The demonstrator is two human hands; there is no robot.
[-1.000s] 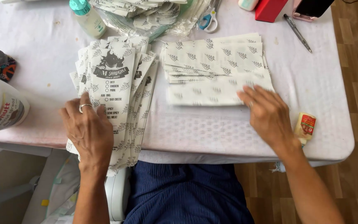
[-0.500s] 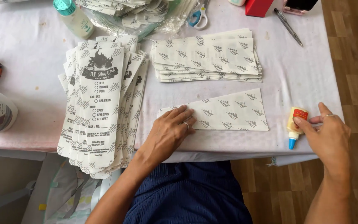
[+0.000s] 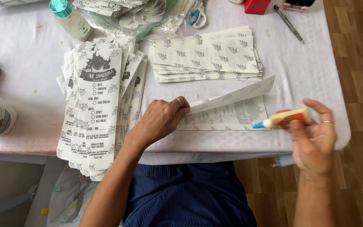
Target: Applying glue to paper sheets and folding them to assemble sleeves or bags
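Your right hand (image 3: 314, 138) gripped a small glue tube (image 3: 284, 119) at the right of the frame, its long axis lying almost level, the blue tip pointing left toward the paper bag (image 3: 227, 113) and hanging just off the bag's right edge. Your left hand (image 3: 160, 120), fingers curled and a ring on one, pinched the left end of that bag's flap and held it lifted, so the flap rose as a long thin strip slanting up to the right. The bag itself lay flat near the table's front edge, long axis left to right, thin white paper with a grey leaf pattern. Just above it sat a neat pile of patterned bags (image 3: 206, 59), also lying crosswise. Left of your hand, a fanned stack of printed bags (image 3: 99, 105) ran top to bottom. A crumpled clear plastic bag (image 3: 127, 17) at the upper edge held more paper bags, all on a white tablecloth (image 3: 307, 71).
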